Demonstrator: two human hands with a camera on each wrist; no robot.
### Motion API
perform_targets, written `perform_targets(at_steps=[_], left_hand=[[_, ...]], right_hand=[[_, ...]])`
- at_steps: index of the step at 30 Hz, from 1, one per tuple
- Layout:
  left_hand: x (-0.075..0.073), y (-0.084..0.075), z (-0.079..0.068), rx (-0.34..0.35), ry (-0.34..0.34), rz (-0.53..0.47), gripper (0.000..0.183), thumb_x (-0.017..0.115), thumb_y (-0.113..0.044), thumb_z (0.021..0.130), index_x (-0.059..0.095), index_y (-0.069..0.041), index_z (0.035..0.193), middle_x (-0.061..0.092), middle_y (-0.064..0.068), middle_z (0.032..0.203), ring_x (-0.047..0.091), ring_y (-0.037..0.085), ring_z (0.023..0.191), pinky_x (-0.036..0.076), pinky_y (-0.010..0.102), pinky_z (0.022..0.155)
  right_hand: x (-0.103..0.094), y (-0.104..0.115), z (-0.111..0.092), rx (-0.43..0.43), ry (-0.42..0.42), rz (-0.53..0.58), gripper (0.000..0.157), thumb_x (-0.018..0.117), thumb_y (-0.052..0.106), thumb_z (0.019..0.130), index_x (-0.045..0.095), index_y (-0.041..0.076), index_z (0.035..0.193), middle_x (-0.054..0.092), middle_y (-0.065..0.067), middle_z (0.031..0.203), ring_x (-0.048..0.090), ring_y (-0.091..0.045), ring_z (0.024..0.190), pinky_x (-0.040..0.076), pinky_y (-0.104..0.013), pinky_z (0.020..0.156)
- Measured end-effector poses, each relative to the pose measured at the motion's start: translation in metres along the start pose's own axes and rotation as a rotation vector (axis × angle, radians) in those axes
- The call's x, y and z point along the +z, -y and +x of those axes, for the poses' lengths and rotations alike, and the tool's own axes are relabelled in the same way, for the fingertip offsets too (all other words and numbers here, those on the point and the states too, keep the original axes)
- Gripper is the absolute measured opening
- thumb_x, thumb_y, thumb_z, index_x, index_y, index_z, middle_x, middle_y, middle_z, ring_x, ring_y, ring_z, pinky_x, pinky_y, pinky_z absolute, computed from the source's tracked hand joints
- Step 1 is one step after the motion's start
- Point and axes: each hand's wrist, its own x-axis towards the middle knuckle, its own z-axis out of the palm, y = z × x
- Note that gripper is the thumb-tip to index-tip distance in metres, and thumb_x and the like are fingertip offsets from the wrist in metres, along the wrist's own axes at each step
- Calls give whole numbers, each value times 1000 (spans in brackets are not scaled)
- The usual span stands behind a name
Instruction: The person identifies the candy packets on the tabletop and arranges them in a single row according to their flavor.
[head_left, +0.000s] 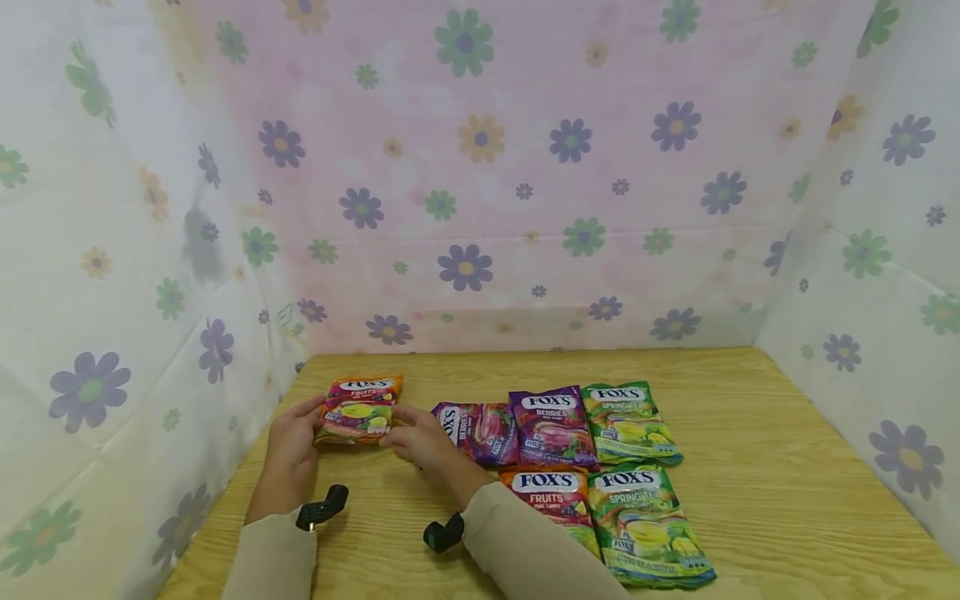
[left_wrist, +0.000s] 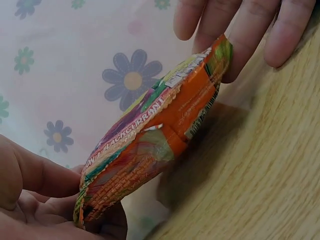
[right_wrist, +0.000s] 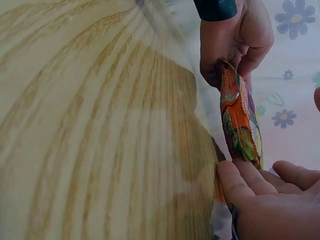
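A Fox's Fruits candy bag (head_left: 360, 410), orange and red, is held at the table's far left. My left hand (head_left: 294, 443) pinches its left edge, the thumb on the printed front and the fingers behind, as the left wrist view shows. At the bag's other edge are the fingers of my right hand (head_left: 426, 442); in the right wrist view they lie nearly straight against its corner, with the thumb apart. Seen from the left wrist, the bag (left_wrist: 150, 135) tilts over the wooden table. Just right of my right hand is a purple Berries bag (head_left: 487, 433), turned sideways.
Beside that bag stand an upright Berries bag (head_left: 553, 427) and a green Spring Tea bag (head_left: 630, 423). In front lie another Fruits bag (head_left: 551, 500), partly behind my right sleeve, and a second Spring Tea bag (head_left: 647, 525). Flowered cloth (head_left: 465, 167) encloses the table's back and sides.
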Motion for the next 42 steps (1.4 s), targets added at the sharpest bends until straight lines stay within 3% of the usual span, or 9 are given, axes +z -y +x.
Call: perform_targets(at_steps=[4, 11, 16, 20, 23, 26, 31, 35, 42], left_hand=[[-1, 3, 0, -12, -9, -14, 52, 37, -8, 110, 33, -6, 162, 24, 12, 171, 32, 23, 152, 40, 30, 119], [-1, 7, 3, 2, -54, -51, 51, 38, -8, 110, 33, -2, 161, 32, 13, 167, 38, 21, 147, 43, 30, 116], [-1, 7, 1, 0, -34, -55, 54, 31, -3, 108, 28, 0, 162, 31, 15, 167, 34, 23, 151, 36, 39, 123], [-2, 4, -1, 7, -65, -108, 56, 34, -2, 105, 30, -1, 161, 43, 15, 159, 41, 22, 148, 35, 44, 123], [-4, 2, -1, 23, -130, -70, 54, 41, -3, 103, 37, 1, 157, 59, 9, 139, 55, 20, 135, 44, 38, 117], [-5, 1, -1, 11, -174, 50, 51, 48, -8, 101, 45, 1, 151, 61, 1, 124, 61, 14, 116, 54, 26, 100], [-5, 2, -3, -19, -173, 220, 50, 48, -27, 106, 49, 1, 147, 56, 3, 123, 54, 13, 106, 50, 25, 84], [-6, 3, -3, -17, -172, 234, 50, 46, -29, 107, 48, 1, 148, 62, 2, 120, 58, 10, 104, 52, 24, 84], [-11, 3, -5, -36, -129, 155, 57, 42, -35, 110, 38, -2, 156, 57, 9, 145, 57, 14, 122, 49, 33, 110]], right_hand=[[-1, -2, -1, -2, 22, 43, 74, 68, 6, 90, 38, -1, 157, 37, -18, 164, 49, -34, 144, 42, -53, 117], [-2, -2, 0, 3, 80, 100, 77, 65, 8, 92, 31, 0, 160, 26, -21, 168, 36, -38, 151, 34, -56, 122], [-3, 0, 1, 24, 83, 84, 80, 66, 13, 91, 30, 2, 162, 26, -17, 169, 33, -36, 154, 33, -55, 124], [-4, 2, 2, 22, 74, 88, 81, 66, 17, 93, 28, 3, 163, 25, -12, 170, 31, -35, 155, 33, -56, 123], [-4, 3, 3, 19, 72, 114, 80, 65, 19, 96, 26, 5, 163, 23, -8, 172, 26, -35, 157, 33, -56, 123], [-3, 4, 3, 27, 73, 132, 79, 66, 21, 97, 26, 6, 164, 22, -8, 172, 24, -35, 157, 32, -56, 124], [-1, 1, 6, 48, 72, 91, 80, 67, 22, 96, 28, 8, 163, 26, -9, 170, 31, -34, 155, 33, -55, 124], [1, -1, 8, 65, 50, 60, 80, 69, 22, 94, 30, 8, 163, 30, -11, 168, 32, -34, 154, 35, -55, 122], [9, 3, 11, 81, 35, 16, 82, 72, 21, 91, 33, 7, 161, 34, -10, 167, 36, -33, 152, 38, -54, 121]])
